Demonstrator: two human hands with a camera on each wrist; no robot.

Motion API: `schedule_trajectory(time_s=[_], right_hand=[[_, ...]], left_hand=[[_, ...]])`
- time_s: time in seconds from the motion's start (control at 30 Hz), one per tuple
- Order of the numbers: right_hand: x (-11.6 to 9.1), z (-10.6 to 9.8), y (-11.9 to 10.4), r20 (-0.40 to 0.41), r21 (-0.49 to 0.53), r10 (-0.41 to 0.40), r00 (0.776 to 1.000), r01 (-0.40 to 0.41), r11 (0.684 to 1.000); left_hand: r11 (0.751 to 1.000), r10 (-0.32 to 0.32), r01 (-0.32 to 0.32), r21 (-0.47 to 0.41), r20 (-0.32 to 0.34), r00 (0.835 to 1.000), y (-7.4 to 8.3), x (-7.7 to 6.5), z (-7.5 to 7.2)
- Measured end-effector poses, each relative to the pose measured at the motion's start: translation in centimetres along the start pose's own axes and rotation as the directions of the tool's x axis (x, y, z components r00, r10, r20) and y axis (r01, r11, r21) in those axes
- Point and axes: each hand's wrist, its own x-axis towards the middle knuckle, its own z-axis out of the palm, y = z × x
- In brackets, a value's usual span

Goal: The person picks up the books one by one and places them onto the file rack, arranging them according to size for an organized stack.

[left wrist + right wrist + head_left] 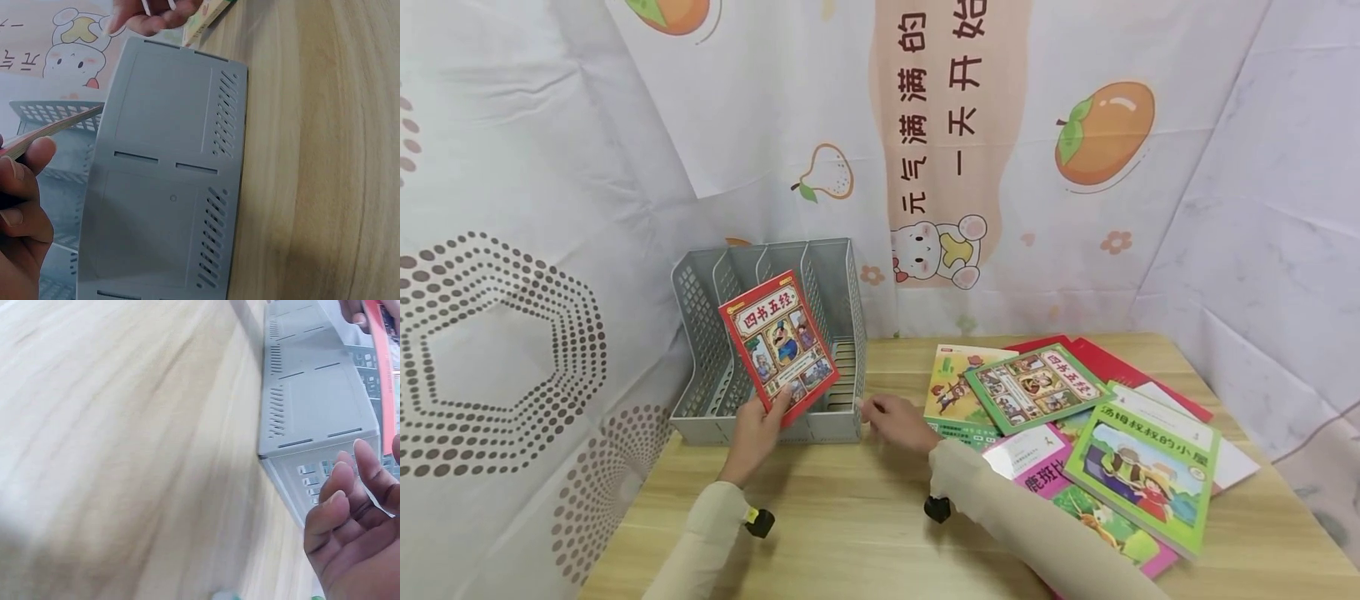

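Note:
My left hand (756, 435) grips the lower edge of a red-bordered comic-style book (784, 343), its thumb on the cover. The book is tilted in front of and above the grey file rack (837, 427). In the left wrist view the book's page edge (59, 127) shows beside the rack's front. Near the rack's right front corner is my right hand (897, 423), holding nothing, its fingers loosely bent. In the right wrist view these fingers (337, 481) lie by the perforated side wall; whether they touch it I cannot tell.
Several books lie overlapping at the right of the wooden table (850, 533), among them a green-bordered book (1037, 383), a light green book (1142, 475) and a pink one (1037, 467). Patterned cloth (760, 100) hangs behind the rack.

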Motion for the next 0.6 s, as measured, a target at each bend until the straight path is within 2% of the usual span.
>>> schedule_trajectory(time_s=[0.2, 0.37, 0.6], right_hand=[[0.5, 0.2, -0.2, 0.048, -0.003, 0.042, 0.998, -0.042, 0.999], [0.6, 0.5, -0.3, 0.094, 0.068, 0.101, 0.990, -0.108, 0.992], [0.6, 0.7, -1.4, 0.120, 0.086, 0.072, 0.990, -0.083, 0.993]], left_hand=[[1.000, 0.001, -0.001, 0.007, 0.007, 1.000, -0.3, -0.2, 0.0], [1.000, -0.014, 0.014, 0.022, -0.004, 1.000, -0.4, -0.3, 0.1], [1.000, -0.004, 0.004, 0.022, -0.008, 1.000, -0.3, 0.0, -0.2]])
